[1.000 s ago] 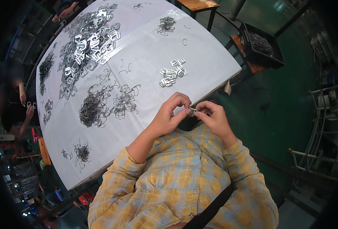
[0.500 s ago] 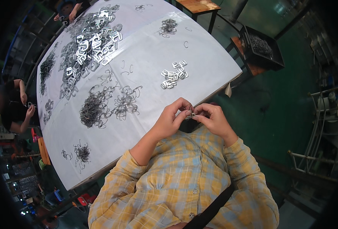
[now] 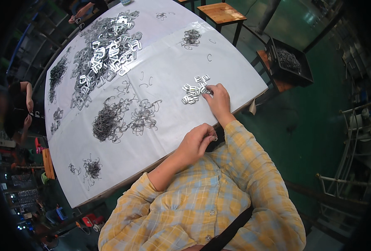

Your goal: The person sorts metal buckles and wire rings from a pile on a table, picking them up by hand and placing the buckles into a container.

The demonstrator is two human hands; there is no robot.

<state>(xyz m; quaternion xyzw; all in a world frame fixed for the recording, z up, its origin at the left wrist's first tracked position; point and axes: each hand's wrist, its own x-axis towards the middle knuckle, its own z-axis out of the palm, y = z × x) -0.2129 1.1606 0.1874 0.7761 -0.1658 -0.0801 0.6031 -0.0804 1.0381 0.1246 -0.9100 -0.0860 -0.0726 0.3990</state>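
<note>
My right hand (image 3: 220,103) reaches over the table's near right part, thumb and fingertips pinched at one piece of a small cluster of shiny metal buckles (image 3: 191,89). Close to my body, just off the table edge, my left hand (image 3: 195,144) is closed with its fingertips together. A tiny bit of something shows at those fingertips, too small to name. Left of the buckles lie a dense heap of thin bent wire hooks (image 3: 105,124) and a looser heap of hooks (image 3: 142,118).
A large pile of metal buckles (image 3: 106,56) covers the far left of the white table (image 3: 168,79). Smaller hook heaps (image 3: 191,37) lie about. Beyond the right edge stand a wooden stool (image 3: 221,13) and a black crate (image 3: 289,60). Other people's hands (image 3: 29,112) work along the left side.
My hands have parted. The right one has moved forward from the left one to the buckle cluster; the left stays near my body, still closed. The view has shifted slightly.
</note>
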